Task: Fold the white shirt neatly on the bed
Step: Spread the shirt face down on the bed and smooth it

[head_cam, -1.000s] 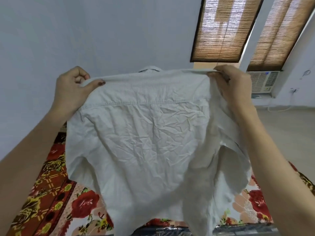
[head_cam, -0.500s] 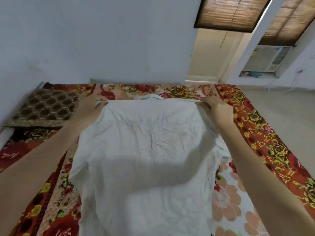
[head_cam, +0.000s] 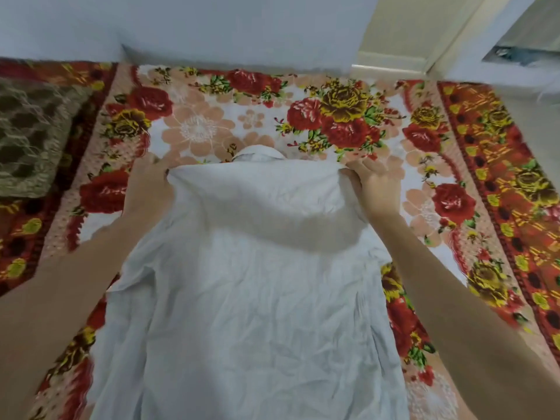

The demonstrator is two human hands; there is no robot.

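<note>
A bed [head_cam: 472, 153] covered in a plush red and peach floral blanket meets a plain pale wall [head_cam: 212, 22]. A crinkled white shirt [head_cam: 248, 298] lies spread on it, collar away; left hand [head_cam: 148, 189] and right hand [head_cam: 374, 189] each pinch a shoulder with closed fingers.

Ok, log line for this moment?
stage: laying out | white shirt: back up on bed, unfolded | left hand, right hand: grip shoulders

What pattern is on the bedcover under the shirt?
Floral: red, yellow and peach flowers on white, with a red-orange border, on the bedcover. Head view, the only one, shows it.
</note>
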